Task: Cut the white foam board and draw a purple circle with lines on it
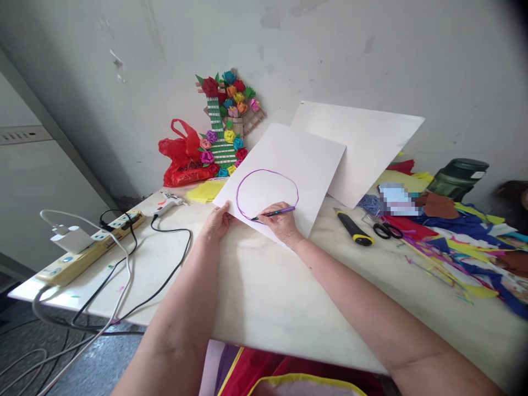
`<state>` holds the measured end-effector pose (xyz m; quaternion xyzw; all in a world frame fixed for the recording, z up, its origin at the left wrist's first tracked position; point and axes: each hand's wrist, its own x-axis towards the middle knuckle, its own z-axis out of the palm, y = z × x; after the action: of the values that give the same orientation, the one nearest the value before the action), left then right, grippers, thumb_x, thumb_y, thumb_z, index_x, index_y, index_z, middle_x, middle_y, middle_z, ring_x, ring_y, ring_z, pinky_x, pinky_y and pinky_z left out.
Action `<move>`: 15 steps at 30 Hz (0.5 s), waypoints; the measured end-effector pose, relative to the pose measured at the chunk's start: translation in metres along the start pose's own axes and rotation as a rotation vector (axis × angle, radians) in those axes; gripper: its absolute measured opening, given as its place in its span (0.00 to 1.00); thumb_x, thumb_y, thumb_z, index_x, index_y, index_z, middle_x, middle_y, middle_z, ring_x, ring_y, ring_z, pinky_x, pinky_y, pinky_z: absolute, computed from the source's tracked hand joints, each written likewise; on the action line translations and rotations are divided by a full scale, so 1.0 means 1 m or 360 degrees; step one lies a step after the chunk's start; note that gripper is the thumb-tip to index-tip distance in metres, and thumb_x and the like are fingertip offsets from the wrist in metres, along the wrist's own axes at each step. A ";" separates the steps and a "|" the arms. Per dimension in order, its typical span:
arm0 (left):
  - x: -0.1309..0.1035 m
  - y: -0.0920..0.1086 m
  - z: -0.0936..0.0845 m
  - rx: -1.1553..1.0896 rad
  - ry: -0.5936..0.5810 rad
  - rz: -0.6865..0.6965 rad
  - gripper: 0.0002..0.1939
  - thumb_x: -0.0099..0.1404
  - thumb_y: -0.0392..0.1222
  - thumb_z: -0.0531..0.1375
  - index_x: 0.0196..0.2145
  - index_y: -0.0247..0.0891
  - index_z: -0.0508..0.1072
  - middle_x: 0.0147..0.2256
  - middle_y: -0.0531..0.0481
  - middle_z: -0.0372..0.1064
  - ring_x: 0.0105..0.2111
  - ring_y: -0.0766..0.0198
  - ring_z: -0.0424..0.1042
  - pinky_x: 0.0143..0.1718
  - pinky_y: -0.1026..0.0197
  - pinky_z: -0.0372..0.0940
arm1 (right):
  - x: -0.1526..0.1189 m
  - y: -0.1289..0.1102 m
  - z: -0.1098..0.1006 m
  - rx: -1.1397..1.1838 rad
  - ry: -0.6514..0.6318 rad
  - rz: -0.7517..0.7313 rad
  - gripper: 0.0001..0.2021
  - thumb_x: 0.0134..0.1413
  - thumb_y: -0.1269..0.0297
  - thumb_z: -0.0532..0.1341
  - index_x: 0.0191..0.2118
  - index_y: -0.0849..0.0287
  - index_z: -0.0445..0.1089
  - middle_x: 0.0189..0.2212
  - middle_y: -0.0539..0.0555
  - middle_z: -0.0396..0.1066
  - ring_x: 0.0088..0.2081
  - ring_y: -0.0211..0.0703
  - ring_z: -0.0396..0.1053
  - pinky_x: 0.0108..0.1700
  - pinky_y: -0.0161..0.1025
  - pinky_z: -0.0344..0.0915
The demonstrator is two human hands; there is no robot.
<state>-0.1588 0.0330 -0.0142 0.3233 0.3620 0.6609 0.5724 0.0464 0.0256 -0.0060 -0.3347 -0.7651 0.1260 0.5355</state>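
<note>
My right hand point(281, 221) is closed round a purple marker pen point(284, 210), its tip at the lower left of a purple circle drawn on a white sheet of card point(307, 159). The hand rests on the sheet and covers part of the circle's lower right. My left hand point(219, 221) grips the sheet's lower left edge, thumb on top and fingers partly hidden beneath. The sheet is tilted up from the table, its upper part overlapping a second white board point(371, 135) that leans against the wall.
On the left lie a power strip point(88, 256) with cables and a glue gun point(167, 203). Behind stand a red plastic bag point(183, 157) and paper-flower craft point(225, 135). To the right are a utility knife point(353, 227), scissors point(386, 230), colourful scraps point(466, 247) and a green bottle point(457, 179).
</note>
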 end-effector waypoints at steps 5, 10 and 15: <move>0.002 -0.001 -0.002 0.0002 -0.0034 0.0003 0.07 0.60 0.36 0.56 0.37 0.34 0.68 0.25 0.48 0.72 0.22 0.66 0.71 0.24 0.64 0.69 | 0.000 -0.001 -0.001 0.0001 0.0018 -0.0031 0.05 0.45 0.60 0.63 0.25 0.53 0.72 0.26 0.49 0.74 0.37 0.43 0.66 0.44 0.42 0.58; 0.001 0.000 -0.001 0.0018 -0.0020 0.0009 0.09 0.60 0.36 0.55 0.39 0.32 0.67 0.25 0.49 0.71 0.21 0.66 0.70 0.24 0.63 0.70 | 0.000 0.000 0.000 -0.0030 0.0001 -0.0027 0.05 0.45 0.60 0.63 0.25 0.54 0.73 0.25 0.49 0.74 0.36 0.42 0.66 0.44 0.42 0.58; 0.001 -0.001 -0.001 0.0018 -0.0010 0.0012 0.08 0.61 0.35 0.54 0.38 0.32 0.67 0.25 0.48 0.72 0.22 0.65 0.71 0.24 0.63 0.70 | 0.000 -0.001 0.000 -0.0025 0.0025 -0.0025 0.04 0.44 0.61 0.63 0.24 0.54 0.72 0.25 0.48 0.73 0.36 0.42 0.66 0.44 0.42 0.58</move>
<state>-0.1598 0.0342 -0.0154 0.3301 0.3627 0.6600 0.5692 0.0462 0.0246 -0.0052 -0.3339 -0.7644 0.1131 0.5398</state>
